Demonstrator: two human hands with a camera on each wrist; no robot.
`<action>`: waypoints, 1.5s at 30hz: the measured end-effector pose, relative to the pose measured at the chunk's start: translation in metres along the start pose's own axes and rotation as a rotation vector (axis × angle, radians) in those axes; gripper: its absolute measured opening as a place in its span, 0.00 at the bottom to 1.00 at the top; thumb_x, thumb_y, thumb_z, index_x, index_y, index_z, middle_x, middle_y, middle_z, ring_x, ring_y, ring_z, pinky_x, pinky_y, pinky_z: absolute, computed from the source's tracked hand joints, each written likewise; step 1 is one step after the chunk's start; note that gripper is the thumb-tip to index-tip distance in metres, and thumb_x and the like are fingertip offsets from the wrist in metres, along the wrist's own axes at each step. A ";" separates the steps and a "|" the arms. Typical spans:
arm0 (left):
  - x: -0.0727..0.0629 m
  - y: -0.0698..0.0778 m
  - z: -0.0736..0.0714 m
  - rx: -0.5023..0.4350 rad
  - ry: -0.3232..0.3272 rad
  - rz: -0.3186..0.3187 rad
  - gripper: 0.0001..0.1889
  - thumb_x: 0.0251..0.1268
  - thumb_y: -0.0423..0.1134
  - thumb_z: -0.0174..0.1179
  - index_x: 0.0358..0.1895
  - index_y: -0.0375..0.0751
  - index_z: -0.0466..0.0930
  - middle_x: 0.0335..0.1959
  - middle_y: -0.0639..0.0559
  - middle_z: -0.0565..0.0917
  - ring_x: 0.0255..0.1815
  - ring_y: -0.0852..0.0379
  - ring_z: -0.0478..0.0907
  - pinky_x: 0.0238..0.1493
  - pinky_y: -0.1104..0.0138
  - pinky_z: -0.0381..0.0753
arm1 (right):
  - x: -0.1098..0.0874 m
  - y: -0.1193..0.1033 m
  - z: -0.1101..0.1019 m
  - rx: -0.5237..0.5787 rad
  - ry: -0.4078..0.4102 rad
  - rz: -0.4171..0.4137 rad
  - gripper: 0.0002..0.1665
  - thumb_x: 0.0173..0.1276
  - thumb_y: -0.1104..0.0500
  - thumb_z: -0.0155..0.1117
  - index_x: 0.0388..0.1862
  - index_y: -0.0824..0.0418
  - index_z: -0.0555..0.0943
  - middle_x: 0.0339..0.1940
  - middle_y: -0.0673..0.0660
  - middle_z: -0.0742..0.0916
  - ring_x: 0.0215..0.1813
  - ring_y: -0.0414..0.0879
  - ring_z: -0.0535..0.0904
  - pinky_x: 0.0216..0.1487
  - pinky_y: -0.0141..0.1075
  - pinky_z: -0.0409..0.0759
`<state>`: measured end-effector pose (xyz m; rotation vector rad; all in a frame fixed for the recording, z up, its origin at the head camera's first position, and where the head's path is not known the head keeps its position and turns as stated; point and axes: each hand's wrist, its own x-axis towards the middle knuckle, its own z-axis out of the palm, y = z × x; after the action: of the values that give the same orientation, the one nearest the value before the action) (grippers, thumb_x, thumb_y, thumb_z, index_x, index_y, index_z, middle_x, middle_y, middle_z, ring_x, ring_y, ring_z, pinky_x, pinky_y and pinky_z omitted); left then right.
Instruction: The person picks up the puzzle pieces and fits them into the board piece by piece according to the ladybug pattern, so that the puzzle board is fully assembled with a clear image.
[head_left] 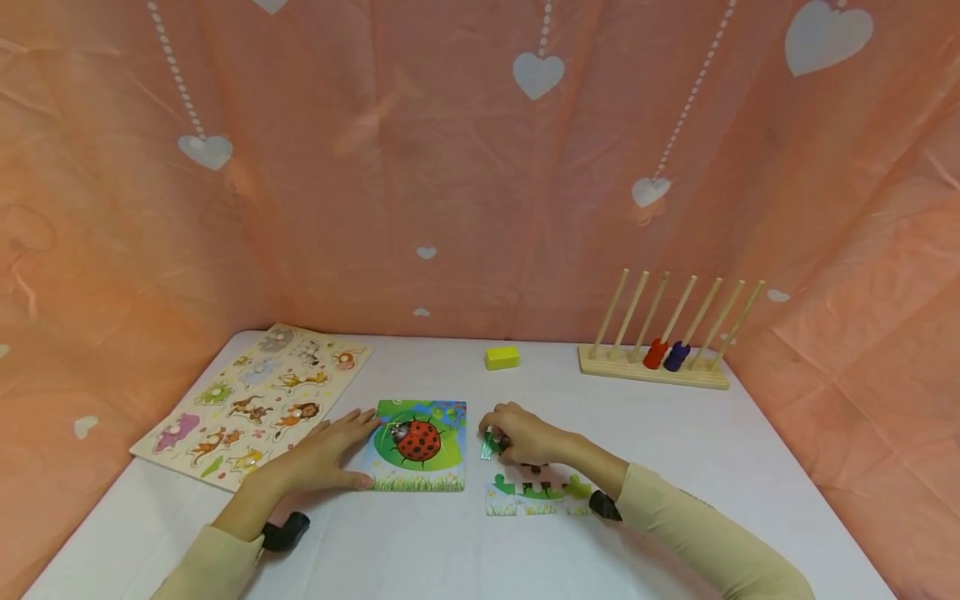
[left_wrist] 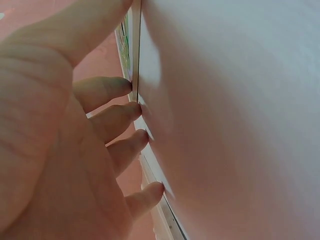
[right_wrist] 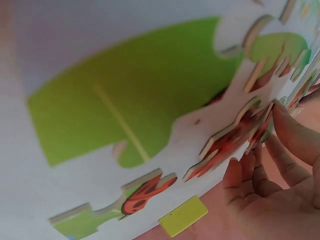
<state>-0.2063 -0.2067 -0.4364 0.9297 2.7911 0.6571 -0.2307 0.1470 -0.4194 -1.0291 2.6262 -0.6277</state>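
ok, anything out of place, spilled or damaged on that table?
Nothing spilled or visibly damaged. Slightly odd: the wooden peg rack has red beads and blue beads on two pegs only; the others are bare. The ladybug puzzle pieces lie with gaps, but the right hand is among them, so that looks like ordinary assembly.

Soft, even light fills the head view, warm on the peach cloth (head_left: 465, 183). In the left wrist view a broad, blurry-edged shadow falls across the table (left_wrist: 280, 75) beside the fingers (left_wrist: 126, 151); the right wrist view is hazy, its nearest green puzzle piece (right_wrist: 145, 85) soft.
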 end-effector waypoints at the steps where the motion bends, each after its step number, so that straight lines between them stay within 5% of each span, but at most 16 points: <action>1: 0.000 0.000 0.000 0.002 -0.002 0.000 0.50 0.53 0.61 0.70 0.72 0.28 0.64 0.75 0.29 0.60 0.74 0.26 0.53 0.65 0.27 0.50 | 0.000 0.001 0.000 -0.004 0.000 -0.005 0.23 0.58 0.72 0.73 0.53 0.63 0.80 0.36 0.51 0.76 0.43 0.45 0.67 0.44 0.35 0.70; 21: 0.002 0.002 -0.002 -0.004 0.000 0.003 0.50 0.53 0.60 0.71 0.72 0.28 0.65 0.75 0.29 0.60 0.74 0.26 0.53 0.65 0.27 0.50 | -0.001 0.004 -0.006 0.015 0.010 0.018 0.25 0.57 0.67 0.77 0.53 0.62 0.79 0.36 0.49 0.82 0.38 0.44 0.75 0.42 0.36 0.76; 35: 0.002 0.001 0.000 -0.011 -0.019 -0.016 0.51 0.53 0.62 0.70 0.72 0.29 0.64 0.75 0.30 0.59 0.75 0.26 0.52 0.66 0.27 0.49 | -0.003 0.003 -0.010 0.071 0.036 -0.017 0.21 0.62 0.79 0.61 0.51 0.64 0.84 0.34 0.51 0.83 0.36 0.43 0.74 0.38 0.32 0.74; 45: 0.002 0.003 -0.002 -0.010 -0.014 -0.012 0.50 0.53 0.59 0.71 0.72 0.28 0.65 0.74 0.29 0.60 0.74 0.25 0.53 0.64 0.26 0.50 | 0.021 -0.013 -0.021 0.154 0.044 -0.083 0.18 0.65 0.77 0.60 0.52 0.67 0.84 0.32 0.55 0.82 0.32 0.42 0.76 0.34 0.29 0.76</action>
<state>-0.2065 -0.2041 -0.4331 0.9107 2.7762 0.6596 -0.2466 0.1303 -0.3961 -1.0930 2.5361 -0.8654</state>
